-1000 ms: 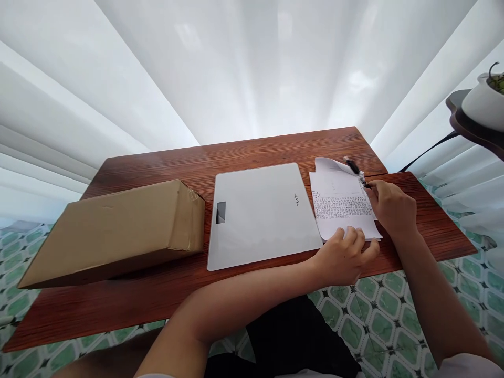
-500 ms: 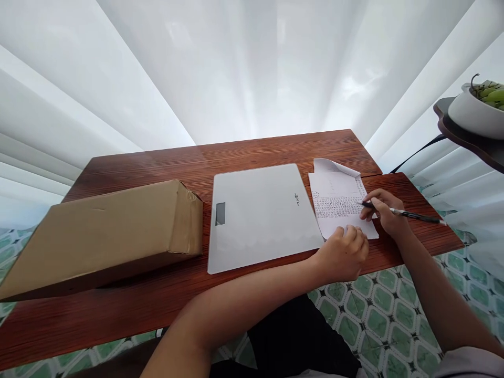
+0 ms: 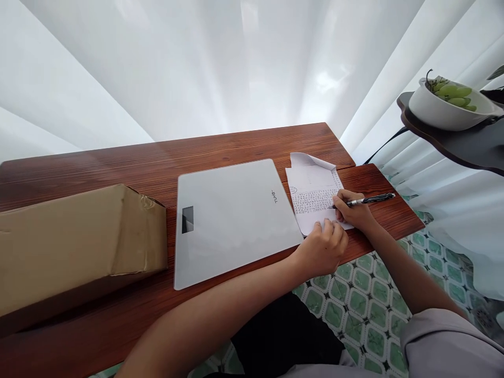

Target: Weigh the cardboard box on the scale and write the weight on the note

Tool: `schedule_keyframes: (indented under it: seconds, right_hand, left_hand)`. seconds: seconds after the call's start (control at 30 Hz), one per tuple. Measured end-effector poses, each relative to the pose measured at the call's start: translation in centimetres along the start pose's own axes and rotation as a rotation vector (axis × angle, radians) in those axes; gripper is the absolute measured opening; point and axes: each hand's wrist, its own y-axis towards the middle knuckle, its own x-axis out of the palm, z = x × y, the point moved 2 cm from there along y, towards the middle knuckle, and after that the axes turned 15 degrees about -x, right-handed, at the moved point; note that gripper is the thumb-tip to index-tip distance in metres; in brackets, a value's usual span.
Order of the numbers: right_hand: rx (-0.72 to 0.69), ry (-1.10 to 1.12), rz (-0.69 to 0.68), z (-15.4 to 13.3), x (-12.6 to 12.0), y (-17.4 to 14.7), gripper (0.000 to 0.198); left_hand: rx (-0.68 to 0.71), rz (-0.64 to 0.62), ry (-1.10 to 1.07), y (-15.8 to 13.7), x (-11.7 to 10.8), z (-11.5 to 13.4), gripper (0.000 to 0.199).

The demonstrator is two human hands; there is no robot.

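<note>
My right hand is closed round a black and silver pen. The pen's tip meets a white sheet of paper near the lower rows of small handwritten characters. My left hand lies at the sheet's lower edge, its bent fingers pressing on the paper; its thumb is hidden. Beneath the top sheet other paper shows, and the far edge curls up. To the left, touching or nearly touching the paper, lies a flat white scale with a small dark display.
A brown cardboard box occupies the left of the dark red wooden table. White curtains hang behind. At upper right, a white bowl of green grapes stands on a dark shelf. Green patterned tiles cover the floor.
The view has swung right, so the table's things appear further left. The pen has tipped into a writing grip, its point now at the lower written rows. My left hand stays at the paper's edge.
</note>
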Motion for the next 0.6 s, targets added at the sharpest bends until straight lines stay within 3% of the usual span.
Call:
schedule_keyframes:
  seconds: [0.6]
  right_hand:
    - [0.013, -0.043, -0.019, 0.14, 0.1, 0.07, 0.035]
  left_hand:
    - [0.007, -0.079, -0.01, 0.17, -0.15, -0.02, 0.044]
